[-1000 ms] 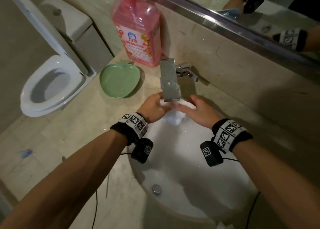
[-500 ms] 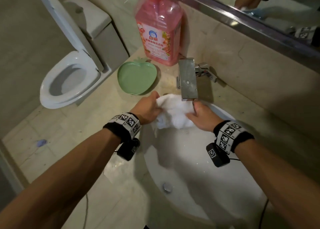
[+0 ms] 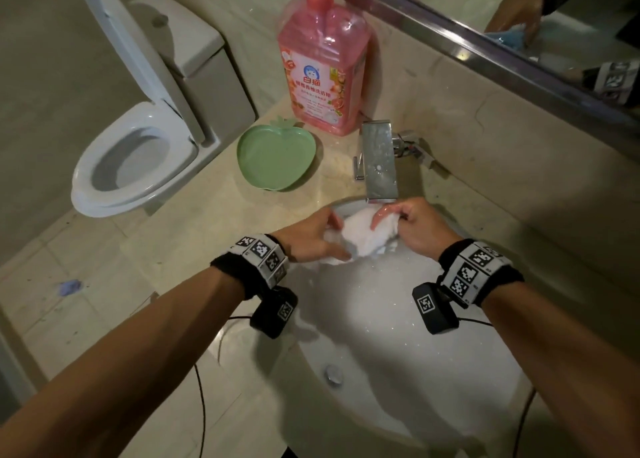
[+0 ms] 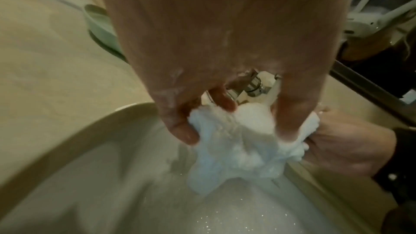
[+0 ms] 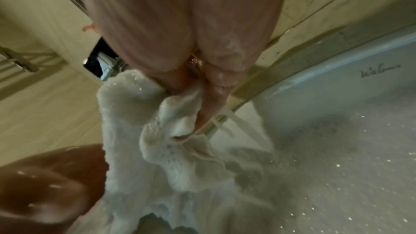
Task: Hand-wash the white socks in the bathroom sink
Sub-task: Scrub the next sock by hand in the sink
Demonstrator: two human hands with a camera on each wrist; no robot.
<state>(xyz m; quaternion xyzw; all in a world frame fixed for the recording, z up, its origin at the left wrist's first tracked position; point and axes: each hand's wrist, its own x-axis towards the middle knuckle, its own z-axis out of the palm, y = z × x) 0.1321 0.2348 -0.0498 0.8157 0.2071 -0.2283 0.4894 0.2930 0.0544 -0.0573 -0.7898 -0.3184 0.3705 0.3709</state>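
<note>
A wet white sock [image 3: 360, 238] hangs bunched between both hands, just under the chrome tap [image 3: 379, 161], over the back of the white sink [image 3: 381, 371]. My left hand [image 3: 313, 238] grips its left end with curled fingers [image 4: 180, 129]. My right hand [image 3: 412, 225] pinches the right end between thumb and fingers [image 5: 202, 95]. The sock [image 4: 236, 149] sags down toward the basin, and in the right wrist view the soaked sock [image 5: 171, 149] is speckled with drops. Water runs beside it into the basin.
A pink detergent bottle [image 3: 323, 63] stands on the beige counter [image 3: 194, 246] behind a green apple-shaped dish [image 3: 275, 158]. The drain plug [image 3: 333, 374] lies low in the basin. A toilet [image 3: 135, 160] stands to the left, a mirror [image 3: 519, 18] above the back wall.
The hands have spread a little and turned the sock under the tap; the right hand now pinches the sock's end from above instead of pressing on it. The head view has shifted left.
</note>
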